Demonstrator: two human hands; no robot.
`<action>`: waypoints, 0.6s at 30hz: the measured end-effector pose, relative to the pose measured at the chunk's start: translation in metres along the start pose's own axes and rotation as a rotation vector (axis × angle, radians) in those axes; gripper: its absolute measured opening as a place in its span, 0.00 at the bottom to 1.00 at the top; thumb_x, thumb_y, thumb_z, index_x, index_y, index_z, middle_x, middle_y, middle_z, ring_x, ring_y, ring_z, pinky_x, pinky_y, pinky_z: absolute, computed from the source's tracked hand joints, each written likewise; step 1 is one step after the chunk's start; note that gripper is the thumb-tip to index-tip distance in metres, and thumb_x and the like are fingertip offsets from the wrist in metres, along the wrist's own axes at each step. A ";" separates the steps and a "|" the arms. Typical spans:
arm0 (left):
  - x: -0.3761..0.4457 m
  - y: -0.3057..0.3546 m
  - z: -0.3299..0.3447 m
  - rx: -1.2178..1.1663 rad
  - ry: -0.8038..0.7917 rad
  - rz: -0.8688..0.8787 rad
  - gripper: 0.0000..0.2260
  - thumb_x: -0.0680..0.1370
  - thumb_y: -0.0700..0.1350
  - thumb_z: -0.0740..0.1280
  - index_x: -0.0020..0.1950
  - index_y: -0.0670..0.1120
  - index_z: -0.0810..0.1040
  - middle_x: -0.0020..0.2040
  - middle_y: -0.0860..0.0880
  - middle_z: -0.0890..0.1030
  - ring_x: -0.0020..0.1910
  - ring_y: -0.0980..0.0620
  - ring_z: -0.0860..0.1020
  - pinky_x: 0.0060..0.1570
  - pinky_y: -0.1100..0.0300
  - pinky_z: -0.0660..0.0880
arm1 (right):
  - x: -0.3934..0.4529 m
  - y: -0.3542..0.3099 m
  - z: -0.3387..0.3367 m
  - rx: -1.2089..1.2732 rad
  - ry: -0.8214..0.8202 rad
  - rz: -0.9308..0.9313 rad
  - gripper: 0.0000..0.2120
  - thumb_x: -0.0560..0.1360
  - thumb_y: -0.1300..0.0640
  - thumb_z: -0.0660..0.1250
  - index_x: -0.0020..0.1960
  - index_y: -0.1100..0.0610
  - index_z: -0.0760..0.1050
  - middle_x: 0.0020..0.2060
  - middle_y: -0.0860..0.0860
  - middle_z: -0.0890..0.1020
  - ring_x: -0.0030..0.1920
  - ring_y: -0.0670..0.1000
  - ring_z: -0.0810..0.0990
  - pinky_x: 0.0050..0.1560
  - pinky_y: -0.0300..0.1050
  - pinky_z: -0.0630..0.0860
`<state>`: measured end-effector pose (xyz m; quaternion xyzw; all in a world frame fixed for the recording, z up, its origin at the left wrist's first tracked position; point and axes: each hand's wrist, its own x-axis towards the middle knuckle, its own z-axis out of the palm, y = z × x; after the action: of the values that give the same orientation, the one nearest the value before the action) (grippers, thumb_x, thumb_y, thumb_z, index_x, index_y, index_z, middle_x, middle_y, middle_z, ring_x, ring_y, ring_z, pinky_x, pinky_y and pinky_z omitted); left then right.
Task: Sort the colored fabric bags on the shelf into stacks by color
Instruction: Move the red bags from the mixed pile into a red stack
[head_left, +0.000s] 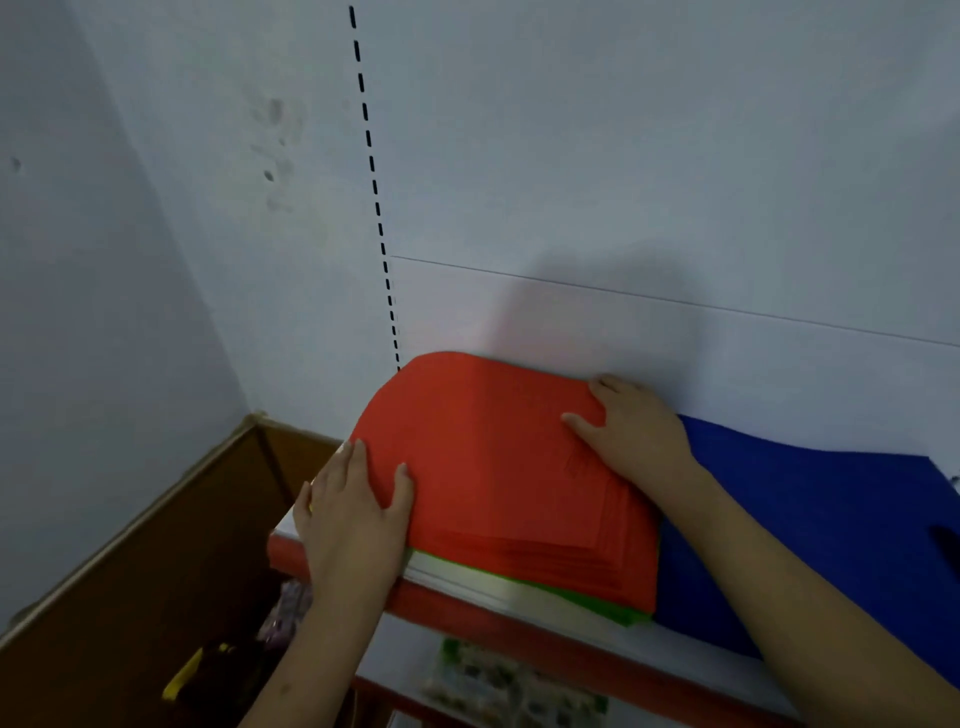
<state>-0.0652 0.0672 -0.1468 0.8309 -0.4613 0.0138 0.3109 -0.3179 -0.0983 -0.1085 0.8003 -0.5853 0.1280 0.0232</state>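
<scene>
A stack of red fabric bags (488, 462) lies on the white shelf (467, 584), its far edge against the back wall. Green bags (613, 605) show under its front right corner. Blue bags (810, 525) lie flat to the right. My left hand (353, 514) holds the red stack's left edge, thumb on top and fingers along the side. My right hand (631, 431) presses on the stack's far right corner, fingers spread flat.
The shelf has a red front edge (467, 610). A slotted upright (374, 187) runs up the wall behind. A brown wooden cabinet (156, 561) stands to the left. Packaged goods (509, 686) sit on a lower shelf below.
</scene>
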 end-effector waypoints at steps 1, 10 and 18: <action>0.001 -0.001 -0.001 -0.002 0.013 0.017 0.32 0.80 0.65 0.51 0.77 0.46 0.66 0.75 0.47 0.69 0.75 0.49 0.64 0.76 0.47 0.52 | 0.000 -0.001 0.000 -0.014 0.019 -0.001 0.33 0.77 0.33 0.59 0.73 0.54 0.69 0.73 0.51 0.70 0.70 0.55 0.69 0.68 0.54 0.70; 0.010 -0.003 0.003 0.088 0.032 0.277 0.22 0.76 0.51 0.56 0.59 0.44 0.84 0.61 0.45 0.82 0.64 0.46 0.77 0.71 0.38 0.59 | -0.007 -0.018 -0.016 -0.180 -0.003 -0.104 0.28 0.79 0.34 0.51 0.65 0.47 0.78 0.67 0.47 0.77 0.75 0.57 0.62 0.75 0.55 0.53; -0.005 0.010 -0.063 -0.710 -0.141 0.322 0.18 0.84 0.59 0.54 0.73 0.62 0.68 0.79 0.52 0.60 0.77 0.53 0.60 0.74 0.50 0.60 | -0.067 -0.042 -0.093 0.197 0.167 0.068 0.25 0.82 0.38 0.52 0.64 0.51 0.80 0.66 0.58 0.77 0.67 0.58 0.74 0.67 0.46 0.66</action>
<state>-0.0596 0.1004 -0.0926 0.5875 -0.5821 -0.1549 0.5403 -0.3136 -0.0054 -0.0293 0.7648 -0.5928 0.2520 -0.0113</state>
